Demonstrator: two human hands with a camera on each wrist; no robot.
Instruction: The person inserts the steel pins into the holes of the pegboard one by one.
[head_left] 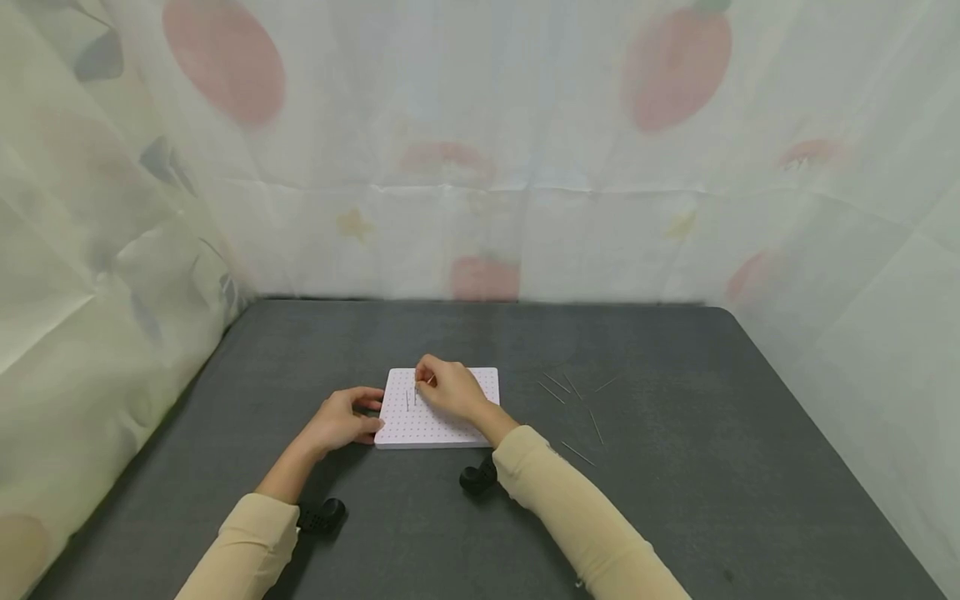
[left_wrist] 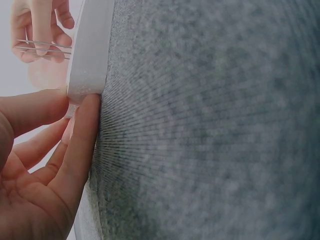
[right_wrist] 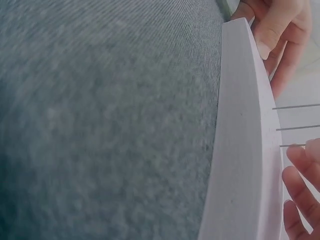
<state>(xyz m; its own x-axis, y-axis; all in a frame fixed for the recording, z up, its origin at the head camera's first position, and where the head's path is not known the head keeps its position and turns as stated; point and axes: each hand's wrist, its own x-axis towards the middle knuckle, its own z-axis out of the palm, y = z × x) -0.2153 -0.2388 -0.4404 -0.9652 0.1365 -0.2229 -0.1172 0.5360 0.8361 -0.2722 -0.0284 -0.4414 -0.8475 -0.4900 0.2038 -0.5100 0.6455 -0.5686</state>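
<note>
A white pegboard (head_left: 442,429) with rows of small holes lies flat on the table. My left hand (head_left: 343,421) holds its left edge, thumb and fingers touching the board there; the left wrist view shows this left hand (left_wrist: 45,160) at the edge closely. Over the board, my right hand (head_left: 452,390) pinches a thin metal pin (right_wrist: 295,145) between thumb and fingertips, its lower end at the board's face. Beside it, two similar pins (right_wrist: 297,107) stand upright in the board. The right hand (right_wrist: 305,185) partly hides the board's middle.
Several loose metal pins (head_left: 577,453) lie scattered on the dark grey table (head_left: 712,467) to the right of the board. Patterned curtains (head_left: 555,242) hang at the back and sides. Black wrist devices (head_left: 324,517) sit under both wrists.
</note>
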